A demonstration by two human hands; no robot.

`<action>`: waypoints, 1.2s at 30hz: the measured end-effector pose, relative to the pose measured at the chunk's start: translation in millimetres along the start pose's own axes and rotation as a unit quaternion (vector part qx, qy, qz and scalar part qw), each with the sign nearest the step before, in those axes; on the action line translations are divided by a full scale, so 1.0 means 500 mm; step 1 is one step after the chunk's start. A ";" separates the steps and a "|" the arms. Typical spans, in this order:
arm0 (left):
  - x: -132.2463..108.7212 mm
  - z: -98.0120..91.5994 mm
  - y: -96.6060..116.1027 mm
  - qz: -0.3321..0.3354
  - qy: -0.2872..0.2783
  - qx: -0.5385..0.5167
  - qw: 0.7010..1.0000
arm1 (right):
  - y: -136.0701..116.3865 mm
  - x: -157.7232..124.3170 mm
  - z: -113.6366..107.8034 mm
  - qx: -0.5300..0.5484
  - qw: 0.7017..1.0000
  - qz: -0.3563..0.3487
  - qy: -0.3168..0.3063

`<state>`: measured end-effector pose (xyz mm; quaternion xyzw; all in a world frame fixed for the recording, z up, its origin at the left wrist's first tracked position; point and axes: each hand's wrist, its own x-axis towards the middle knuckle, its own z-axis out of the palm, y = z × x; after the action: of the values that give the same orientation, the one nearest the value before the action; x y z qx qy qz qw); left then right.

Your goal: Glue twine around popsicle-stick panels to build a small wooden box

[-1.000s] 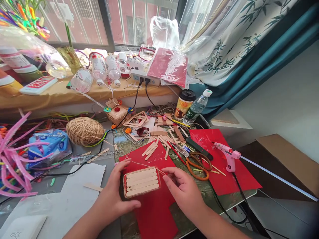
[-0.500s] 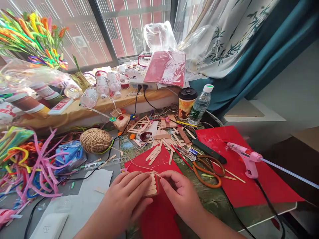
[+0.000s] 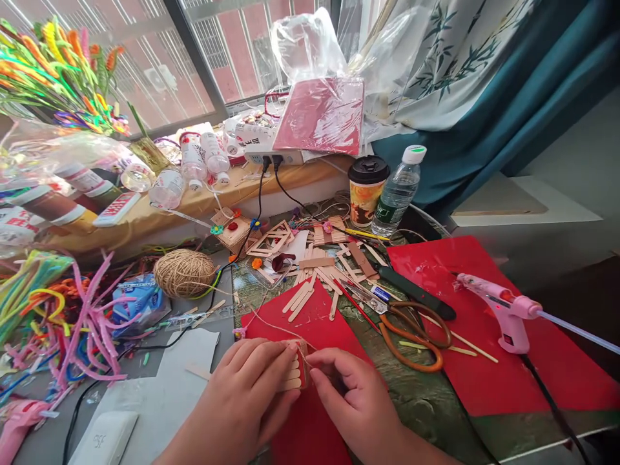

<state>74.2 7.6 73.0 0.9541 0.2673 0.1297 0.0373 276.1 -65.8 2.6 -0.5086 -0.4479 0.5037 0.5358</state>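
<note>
My left hand (image 3: 249, 387) lies over a small panel of popsicle sticks (image 3: 294, 371) edged with twine, fingers wrapped across it so only its right end shows. My right hand (image 3: 351, 394) pinches the panel's right edge where a strand of jute twine (image 3: 271, 323) meets it. The strand runs up and left to a ball of twine (image 3: 185, 272). The panel rests on a red paper sheet (image 3: 320, 323) at the table's front.
Loose popsicle sticks (image 3: 303, 298), orange-handled scissors (image 3: 411, 336), a black-handled tool (image 3: 416, 294) and a pink glue gun (image 3: 504, 310) on another red sheet lie to the right. A coffee cup (image 3: 367, 190) and water bottle (image 3: 400, 190) stand behind. Pipe cleaners (image 3: 62, 316) crowd the left.
My left hand has slid over the stick panel and covers most of it. My right hand has closed in on its right edge. The camera view has tilted a little.
</note>
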 end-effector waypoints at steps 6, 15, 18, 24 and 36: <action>-0.004 0.004 0.005 -0.002 0.007 0.014 1.000 | -0.003 -0.004 0.000 0.089 0.992 0.094 -0.004; -0.029 0.038 0.036 -0.056 0.032 0.056 0.996 | 0.002 -0.007 0.014 0.106 0.989 0.098 -0.025; -0.030 0.057 0.050 -0.069 0.049 0.083 0.993 | 0.006 -0.011 0.016 0.100 0.991 0.080 -0.028; -0.035 0.070 0.056 -0.058 0.041 0.121 0.990 | 0.007 -0.018 0.002 0.049 0.997 0.056 -0.032; -0.016 0.025 0.043 -0.035 0.013 0.087 0.996 | -0.029 -0.061 -0.165 -0.360 0.897 -0.238 0.098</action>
<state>81.7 -14.7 62.3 0.9420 0.3114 0.1166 -0.0447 356.6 -103.7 11.2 -0.5915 -0.6516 0.1129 0.4612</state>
